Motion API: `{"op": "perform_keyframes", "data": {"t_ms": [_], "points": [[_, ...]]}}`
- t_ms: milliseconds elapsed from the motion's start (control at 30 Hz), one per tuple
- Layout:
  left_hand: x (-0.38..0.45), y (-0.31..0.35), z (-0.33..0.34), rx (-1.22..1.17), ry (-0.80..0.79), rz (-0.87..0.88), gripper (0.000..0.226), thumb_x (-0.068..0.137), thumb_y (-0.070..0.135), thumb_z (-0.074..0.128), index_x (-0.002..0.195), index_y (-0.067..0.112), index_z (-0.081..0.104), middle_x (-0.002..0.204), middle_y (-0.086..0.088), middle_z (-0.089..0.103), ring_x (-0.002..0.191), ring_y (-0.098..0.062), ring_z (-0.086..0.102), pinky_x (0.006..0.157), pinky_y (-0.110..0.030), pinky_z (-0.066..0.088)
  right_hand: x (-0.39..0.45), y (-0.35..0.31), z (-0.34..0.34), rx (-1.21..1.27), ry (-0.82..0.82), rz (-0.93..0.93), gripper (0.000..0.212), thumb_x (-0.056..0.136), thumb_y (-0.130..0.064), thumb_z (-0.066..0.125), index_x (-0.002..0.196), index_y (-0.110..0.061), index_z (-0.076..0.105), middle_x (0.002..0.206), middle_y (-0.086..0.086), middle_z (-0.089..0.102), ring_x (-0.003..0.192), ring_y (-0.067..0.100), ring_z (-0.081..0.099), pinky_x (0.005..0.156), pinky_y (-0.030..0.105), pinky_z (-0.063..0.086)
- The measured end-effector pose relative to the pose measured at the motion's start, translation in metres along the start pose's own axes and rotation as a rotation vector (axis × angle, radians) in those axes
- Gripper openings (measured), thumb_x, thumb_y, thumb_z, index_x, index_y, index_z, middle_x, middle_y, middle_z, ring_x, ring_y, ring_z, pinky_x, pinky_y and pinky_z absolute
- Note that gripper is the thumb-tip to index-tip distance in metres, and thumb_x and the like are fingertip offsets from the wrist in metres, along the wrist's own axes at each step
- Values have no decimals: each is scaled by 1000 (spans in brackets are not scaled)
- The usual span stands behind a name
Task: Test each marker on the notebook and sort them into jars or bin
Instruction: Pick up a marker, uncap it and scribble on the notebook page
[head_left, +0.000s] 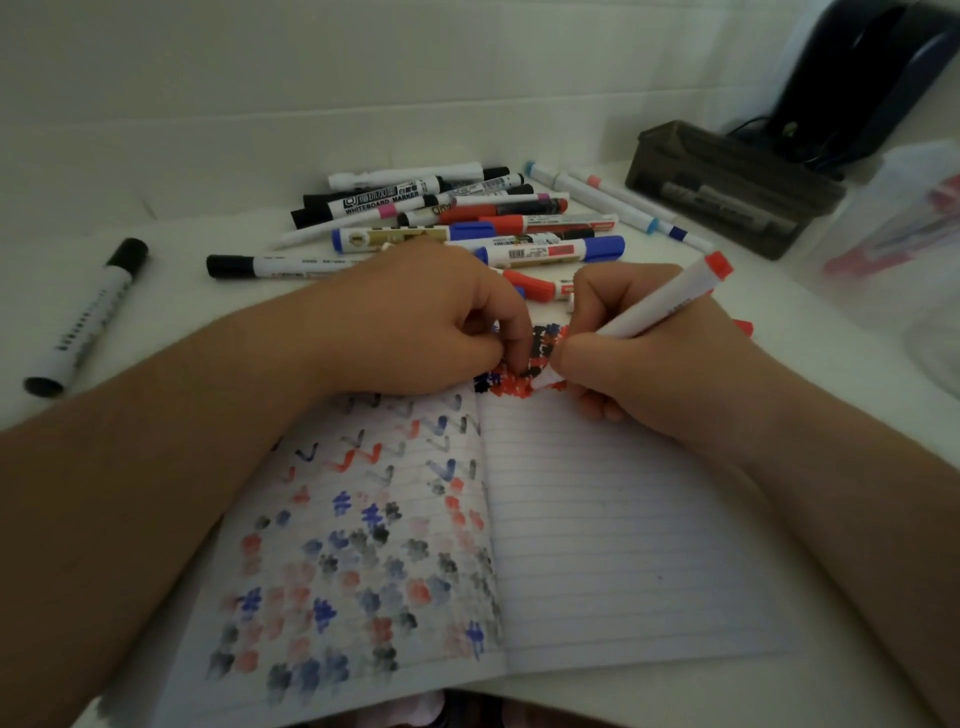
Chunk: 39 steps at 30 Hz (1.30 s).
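My right grip (618, 358) clamps the red-ended marker (660, 312), tip down on the notebook (597, 519) top edge. My left grip (441, 322), fingers curled, presses the page just beside that tip. Marker pile (457, 218) just beyond both grips.

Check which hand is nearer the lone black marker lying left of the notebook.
Left. The left hand rests on the notebook top, with the black marker off to its left; the right hand lies farther right, gripping a red-ended marker.

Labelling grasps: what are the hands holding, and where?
Right hand grips white red-ended marker on its lower barrel near the tip. Left hand seems to hold nothing.
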<state>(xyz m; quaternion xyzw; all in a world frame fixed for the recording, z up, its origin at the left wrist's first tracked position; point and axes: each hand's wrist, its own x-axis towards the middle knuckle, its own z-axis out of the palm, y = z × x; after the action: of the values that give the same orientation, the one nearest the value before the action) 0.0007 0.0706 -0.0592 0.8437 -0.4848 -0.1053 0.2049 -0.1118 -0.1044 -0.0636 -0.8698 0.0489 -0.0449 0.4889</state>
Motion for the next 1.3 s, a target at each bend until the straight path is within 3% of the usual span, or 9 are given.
{"op": "perform_keyframes", "data": {"t_ms": [100,167,300,500,767,1000,1100,1200,1300], "points": [[-2,2,0,-87,88,40,31,97,25,57,112,52,59,82,10,63,71,-6,57,69,-29,48,1,-1,-3,158,-24,16,30,85,-1,67,61,-16,56,56,8,61,48,15,57,45,23,45],[-1,0,-2,-255,178,28,39,101,11,47,122,44,46,93,10,62,82,-8,59,77,-34,53,3,2,-12,506,-60,42,41,90,2,62,58,-19,49,51,3,47,42,13,41,38,20,33],[1,0,0,-387,255,51,44,105,3,43,130,38,34,106,11,68,93,-13,68,76,-29,55,10,13,-30,944,-112,33,21,91,-10,65,76,-17,52,57,-1,44,45,9,35,39,18,27],[1,5,-4,-408,249,-11,44,94,18,71,122,38,42,94,28,75,88,6,70,68,-11,50,10,12,-30,934,-37,89,14,76,-28,61,84,-16,63,72,4,53,60,14,43,46,20,30],[1,6,-1,-314,230,-65,47,90,20,76,112,45,43,87,46,64,94,15,64,85,-21,53,10,13,-26,918,-29,93,25,73,-26,47,82,-13,66,69,8,58,56,17,45,46,21,31],[1,6,0,-204,271,-60,46,88,28,78,110,48,43,109,34,69,97,12,64,85,-19,51,11,9,-19,804,9,136,17,89,-11,46,90,-16,62,73,12,63,51,18,49,41,20,38],[2,4,2,-359,286,-11,43,91,8,74,115,32,47,119,18,72,103,0,70,89,-28,58,10,7,-15,714,101,85,14,98,-9,57,86,-16,61,74,12,67,52,19,53,44,23,40],[2,4,0,-694,382,9,33,91,-5,68,111,18,54,109,0,73,98,-15,75,86,-29,60,7,5,-17,657,160,-35,4,84,-17,75,88,-16,74,74,10,72,53,16,58,45,22,46],[1,7,-3,-816,418,-49,10,99,9,61,107,15,61,85,-3,75,75,-14,74,70,-24,59,4,5,-18,359,247,-171,12,81,-21,78,91,-27,79,77,4,76,56,14,64,50,21,52]]}}
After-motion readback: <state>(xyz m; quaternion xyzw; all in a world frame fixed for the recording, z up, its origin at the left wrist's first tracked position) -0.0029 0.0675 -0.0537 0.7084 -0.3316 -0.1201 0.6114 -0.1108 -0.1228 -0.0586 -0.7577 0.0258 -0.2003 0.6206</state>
